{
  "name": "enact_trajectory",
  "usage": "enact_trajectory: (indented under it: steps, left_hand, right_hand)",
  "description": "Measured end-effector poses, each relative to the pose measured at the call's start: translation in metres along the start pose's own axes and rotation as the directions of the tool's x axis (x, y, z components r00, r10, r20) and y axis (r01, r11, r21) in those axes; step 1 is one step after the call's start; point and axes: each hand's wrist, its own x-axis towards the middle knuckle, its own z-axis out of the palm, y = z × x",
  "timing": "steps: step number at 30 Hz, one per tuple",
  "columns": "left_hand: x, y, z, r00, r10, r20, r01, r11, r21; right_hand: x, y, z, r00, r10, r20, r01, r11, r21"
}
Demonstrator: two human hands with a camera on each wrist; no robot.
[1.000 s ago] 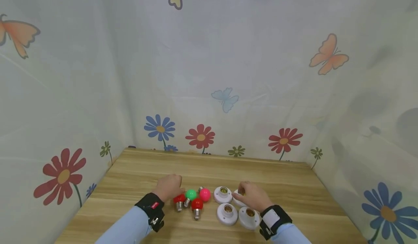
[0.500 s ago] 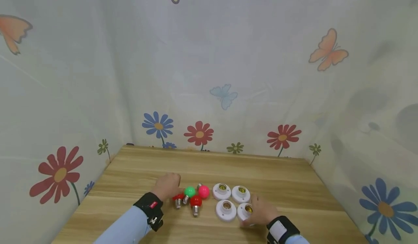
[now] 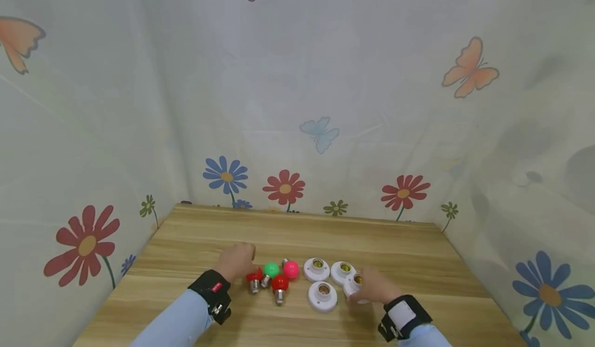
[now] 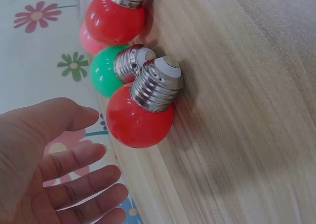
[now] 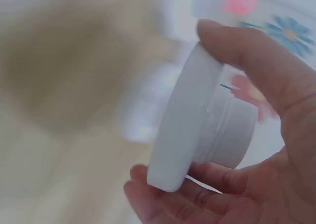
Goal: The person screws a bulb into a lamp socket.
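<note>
My right hand (image 3: 377, 286) grips a round white lamp holder (image 5: 181, 120) by its rim, thumb on one edge and fingers on the opposite one. In the head view, this holder overlaps the back right lamp holder (image 3: 337, 274). Two more white lamp holders stand beside it, one at the back (image 3: 309, 273) and one in front (image 3: 322, 304). My left hand (image 3: 236, 261) holds nothing; its fingers are loosely bent beside a red bulb (image 4: 138, 122). Close by lie a green bulb (image 3: 271, 270), a pink bulb (image 3: 291, 269) and a second red bulb (image 3: 280, 281).
Everything lies on a wood-grain table (image 3: 297, 238). Pale curtains (image 3: 325, 78) printed with flowers and butterflies enclose it at the back and both sides. The bulbs form a loose cluster left of the lamp holders.
My right hand has moved from the back right lamp holder to the front right one, gripped it and raised it off its spot. The left hand stays near the bulbs.
</note>
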Motion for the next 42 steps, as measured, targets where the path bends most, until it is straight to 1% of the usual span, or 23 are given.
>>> enact_trajectory:
  steps: [3,6,10,11,13,15,17,19,23,27,29,31,34,37,39,42]
  left_hand:
    - [0.001,-0.002,0.0,1.0,-0.005,-0.004,0.005,1.0,0.013]
    - [0.001,-0.001,-0.001,1.0,-0.005,-0.006,0.005,1.0,0.01]
    - [-0.002,0.0,-0.002,1.0,0.003,-0.009,-0.003,1.0,0.003]
    - [-0.002,0.0,-0.002,1.0,0.005,-0.012,-0.005,1.0,0.001]
    - [-0.002,-0.001,-0.001,1.0,0.006,-0.02,-0.006,1.0,0.004]
    - [-0.001,-0.002,0.0,0.999,0.006,-0.031,-0.006,1.0,0.009]
    - [-0.001,-0.003,0.0,0.999,0.002,-0.041,-0.002,1.0,0.01]
    - [0.0,-0.004,0.0,0.999,-0.003,-0.045,0.004,1.0,0.013]
    - [0.001,-0.006,0.001,0.999,-0.009,-0.051,0.01,1.0,0.02]
    - [0.003,-0.007,0.004,0.998,-0.009,-0.054,0.011,1.0,0.027]
    - [0.004,-0.006,0.006,0.998,-0.011,-0.055,0.013,1.0,0.028]
    - [0.004,-0.005,0.007,0.999,-0.028,-0.046,0.028,1.0,0.0]
    - [0.004,-0.003,0.011,0.998,-0.06,-0.015,0.059,0.996,-0.064]
    - [0.001,-0.003,0.017,0.996,-0.081,0.035,0.086,0.984,-0.158]
    - [-0.001,-0.004,0.024,0.996,-0.069,0.049,0.078,0.977,-0.198]
    - [-0.003,-0.008,0.033,0.999,-0.037,0.034,0.044,0.969,-0.244]
  right_hand:
    - [0.007,-0.024,-0.03,0.999,-0.012,-0.041,0.016,0.995,0.095]
    - [0.016,-0.049,-0.053,0.989,-0.067,-0.13,0.085,0.988,0.132]
    - [0.028,-0.077,-0.071,0.952,-0.174,-0.254,0.214,0.967,0.14]
    - [0.03,-0.083,-0.073,0.942,-0.195,-0.272,0.242,0.959,0.148]
    - [0.034,-0.094,-0.074,0.932,-0.219,-0.288,0.28,0.941,0.19]
    - [0.038,-0.1,-0.07,0.926,-0.231,-0.299,0.308,0.921,0.239]
    - [0.043,-0.103,-0.06,0.921,-0.246,-0.304,0.327,0.909,0.257]
    - [0.046,-0.103,-0.045,0.924,-0.245,-0.295,0.323,0.912,0.254]
    - [0.048,-0.095,-0.014,0.942,-0.242,-0.234,0.297,0.925,0.238]
    - [0.045,-0.088,0.005,0.956,-0.233,-0.179,0.277,0.916,0.289]
    - [0.044,-0.086,0.01,0.961,-0.224,-0.165,0.267,0.911,0.315]
    - [0.043,-0.085,0.011,0.964,-0.218,-0.154,0.258,0.909,0.329]
    - [0.043,-0.085,0.01,0.963,-0.221,-0.152,0.26,0.907,0.331]
    - [0.043,-0.085,0.009,0.961,-0.226,-0.16,0.268,0.906,0.328]
    - [0.044,-0.084,0.01,0.961,-0.227,-0.159,0.267,0.908,0.323]
    - [0.045,-0.082,0.012,0.963,-0.225,-0.149,0.262,0.911,0.318]
